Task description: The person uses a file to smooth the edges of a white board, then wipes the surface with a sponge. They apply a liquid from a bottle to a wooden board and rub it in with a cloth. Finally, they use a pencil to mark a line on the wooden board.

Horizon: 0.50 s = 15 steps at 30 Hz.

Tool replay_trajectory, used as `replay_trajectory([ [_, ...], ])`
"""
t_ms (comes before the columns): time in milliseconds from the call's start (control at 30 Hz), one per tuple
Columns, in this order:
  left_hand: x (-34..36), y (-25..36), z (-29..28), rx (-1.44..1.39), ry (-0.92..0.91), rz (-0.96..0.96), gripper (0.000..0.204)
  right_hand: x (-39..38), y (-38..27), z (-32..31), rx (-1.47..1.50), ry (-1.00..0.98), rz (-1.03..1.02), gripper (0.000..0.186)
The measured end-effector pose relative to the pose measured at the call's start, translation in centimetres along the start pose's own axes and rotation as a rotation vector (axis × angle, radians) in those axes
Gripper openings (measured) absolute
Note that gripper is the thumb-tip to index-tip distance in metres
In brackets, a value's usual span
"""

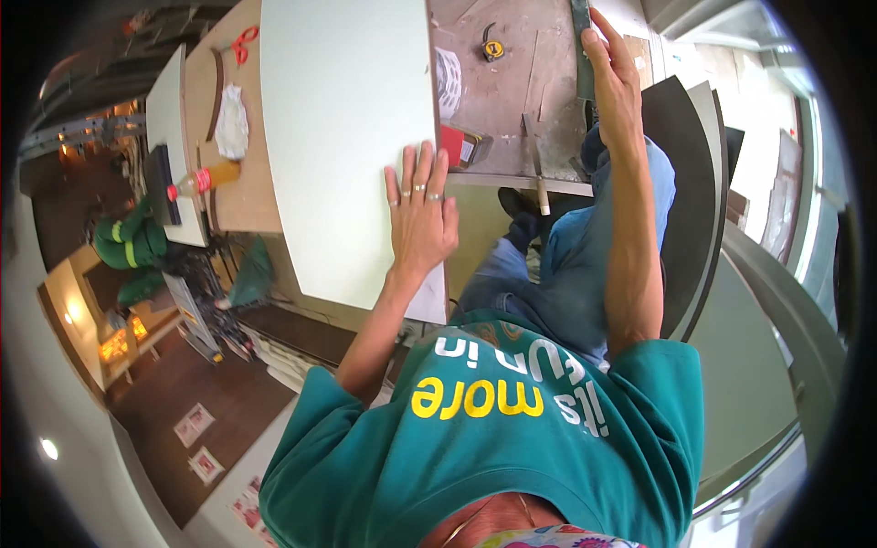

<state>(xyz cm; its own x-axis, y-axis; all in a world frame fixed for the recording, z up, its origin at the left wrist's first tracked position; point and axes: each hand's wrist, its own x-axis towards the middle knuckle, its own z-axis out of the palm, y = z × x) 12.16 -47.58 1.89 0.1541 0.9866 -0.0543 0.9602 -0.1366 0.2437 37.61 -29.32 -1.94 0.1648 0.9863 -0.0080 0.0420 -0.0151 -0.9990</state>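
Observation:
A large white board (pixel 343 137) lies in front of me. My left hand (pixel 422 210) rests flat on it near its right edge, fingers spread, with rings on several of them. My right hand (pixel 618 87) is stretched forward at the far right of the worktable, thumb and fingers closed at the edge of a long dark green strip (pixel 583 64). Between my hands, a thin blade-like tool with a pale handle (pixel 544 196) sticks out over the table's near edge. Close to the board sits a red and dark box (pixel 461 146).
A yellow and black tape measure (pixel 493 47) lies on the dusty worktable (pixel 512 100). Left of the board are red scissors (pixel 244 44), a white cloth (pixel 232 123) and a bottle of orange liquid (pixel 208 178). Dark curved sheets (pixel 681 183) stand at right. A person in green (pixel 132 239) is at far left.

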Motion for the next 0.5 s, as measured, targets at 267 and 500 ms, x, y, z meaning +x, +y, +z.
replay_trajectory([
  [267, -11.4, 2.4, 0.3, -0.058, -0.076, -0.161, 0.064, 1.0, 2.8, 7.1, 0.086, -0.228, -0.051, 0.051],
  [500, -16.6, 2.4, 1.1, -0.113, -0.042, -0.148, 0.062, -2.3, 3.2, 13.5, -0.005, -0.174, -0.231, 0.052],
])
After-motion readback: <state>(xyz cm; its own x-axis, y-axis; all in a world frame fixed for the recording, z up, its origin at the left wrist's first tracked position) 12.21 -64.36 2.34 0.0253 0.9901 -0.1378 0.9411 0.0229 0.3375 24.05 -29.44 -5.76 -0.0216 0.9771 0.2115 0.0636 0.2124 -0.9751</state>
